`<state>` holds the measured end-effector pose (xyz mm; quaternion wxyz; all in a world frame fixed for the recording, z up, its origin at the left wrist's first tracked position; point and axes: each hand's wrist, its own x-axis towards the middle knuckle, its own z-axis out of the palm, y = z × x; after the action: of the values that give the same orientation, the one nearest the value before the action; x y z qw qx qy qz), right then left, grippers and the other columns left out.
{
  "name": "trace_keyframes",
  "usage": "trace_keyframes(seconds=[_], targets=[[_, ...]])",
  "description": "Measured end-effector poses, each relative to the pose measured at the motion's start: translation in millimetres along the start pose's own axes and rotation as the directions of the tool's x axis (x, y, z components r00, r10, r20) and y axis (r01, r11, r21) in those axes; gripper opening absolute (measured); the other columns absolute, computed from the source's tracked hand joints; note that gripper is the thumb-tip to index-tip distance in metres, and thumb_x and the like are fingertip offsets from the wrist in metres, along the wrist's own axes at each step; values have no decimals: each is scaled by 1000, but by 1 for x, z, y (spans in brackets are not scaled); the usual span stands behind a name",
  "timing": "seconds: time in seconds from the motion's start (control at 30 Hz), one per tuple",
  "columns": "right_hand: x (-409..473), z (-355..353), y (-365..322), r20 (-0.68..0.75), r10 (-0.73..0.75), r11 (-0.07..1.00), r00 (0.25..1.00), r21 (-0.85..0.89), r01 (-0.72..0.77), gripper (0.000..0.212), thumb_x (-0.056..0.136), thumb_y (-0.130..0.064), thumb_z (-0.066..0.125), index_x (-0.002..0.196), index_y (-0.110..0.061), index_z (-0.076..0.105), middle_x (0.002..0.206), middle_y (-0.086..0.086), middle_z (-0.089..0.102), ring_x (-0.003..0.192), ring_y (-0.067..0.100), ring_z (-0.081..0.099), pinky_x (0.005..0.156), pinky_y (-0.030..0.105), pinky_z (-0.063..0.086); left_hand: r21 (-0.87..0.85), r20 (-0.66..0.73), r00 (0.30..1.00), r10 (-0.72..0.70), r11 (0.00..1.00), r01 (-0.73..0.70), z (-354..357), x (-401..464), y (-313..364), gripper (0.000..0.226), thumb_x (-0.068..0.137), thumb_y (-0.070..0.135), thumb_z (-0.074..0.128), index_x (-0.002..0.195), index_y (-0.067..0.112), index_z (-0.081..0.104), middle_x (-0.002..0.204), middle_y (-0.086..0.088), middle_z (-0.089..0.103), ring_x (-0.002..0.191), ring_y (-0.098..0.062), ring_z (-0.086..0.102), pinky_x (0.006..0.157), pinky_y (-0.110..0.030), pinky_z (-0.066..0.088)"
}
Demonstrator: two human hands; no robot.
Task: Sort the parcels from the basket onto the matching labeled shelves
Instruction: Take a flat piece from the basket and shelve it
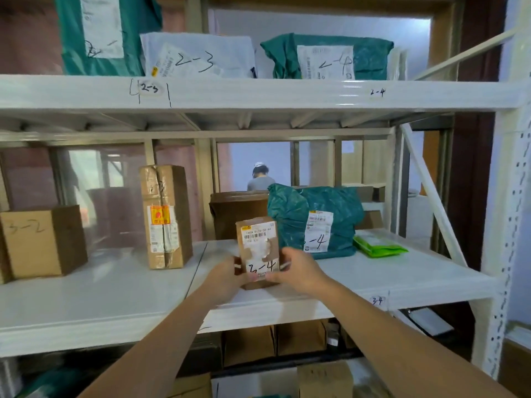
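Small brown parcel (257,248), torn white label, handwritten "3-4"

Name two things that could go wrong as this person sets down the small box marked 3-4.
1. The small box stands upright near the front edge of the middle shelf; released there by the left hand and right hand, it might topple off.
2. Pushed back, it could knock the green bag behind it.
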<state>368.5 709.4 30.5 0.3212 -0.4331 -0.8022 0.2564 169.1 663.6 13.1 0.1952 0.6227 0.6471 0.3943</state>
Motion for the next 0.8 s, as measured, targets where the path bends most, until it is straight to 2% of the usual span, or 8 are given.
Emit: trace_keyframes(seconds=[0.07,0.17,0.23,0.33,0.53,0.6,0.67,0.8], targets=[[3,6,8,9,-8,996,1000,-91,9,32,80,-31,84,105,-21,67,100,-9,71,85,5,64,72,19,51,75,3,1000,-18,997,17,0,6,0,16,93,28,74,102,24,62,94,12,71,87,-4,66,74,-21,50],[9,16,11,-54,-9,988,999,-155,1,22,84,-32,80,92,-26,61,84,-15,62,74,1,56,61,17,42,139,0,999,-50,989,50,2,14,-5,14,93,29,73,102,28,63,96,11,71,91,-9,67,87,-32,55],[16,22,11,-57,-12,988,998,-156,3,19,87,-33,77,94,-26,60,96,-10,69,82,7,61,70,22,48,152,1,997,-71,986,70,2,20,-9,21,93,31,72,112,31,62,105,12,72,97,-10,67,96,-37,54],[28,26,12,-64,3,988,998,-156,-13,18,88,-35,76,97,-26,63,108,-6,72,94,14,66,83,32,56,169,-6,995,-104,980,104,0,29,-16,29,93,37,70,120,35,59,113,13,72,101,-9,67,99,-40,53],[49,33,16,-91,-15,982,996,-190,-2,15,90,-36,74,92,-26,63,105,-4,73,93,17,67,78,32,54,152,-7,991,-135,979,135,-5,49,-19,29,92,29,74,116,33,56,118,8,71,108,-16,66,102,-41,53],[55,36,16,-104,-14,981,994,-196,-6,17,90,-37,73,100,-24,67,108,-5,73,96,17,68,79,33,55,143,-6,993,-120,982,120,-7,56,-23,33,91,26,75,116,36,56,121,7,71,110,-17,66,102,-43,54],[61,39,16,-121,-5,981,993,-195,-19,21,90,-38,73,107,-25,70,109,-5,74,98,18,68,80,34,56,135,-15,993,-121,983,122,-7,61,-25,36,91,26,76,121,32,57,120,6,71,109,-16,66,101,-43,55],[72,45,15,-146,29,977,989,-203,-59,20,92,-39,71,106,-26,70,107,-5,73,97,19,68,77,32,53,108,-16,989,-148,983,148,-8,72,-28,42,92,28,75,128,26,54,122,6,69,111,-16,65,102,-40,54]])
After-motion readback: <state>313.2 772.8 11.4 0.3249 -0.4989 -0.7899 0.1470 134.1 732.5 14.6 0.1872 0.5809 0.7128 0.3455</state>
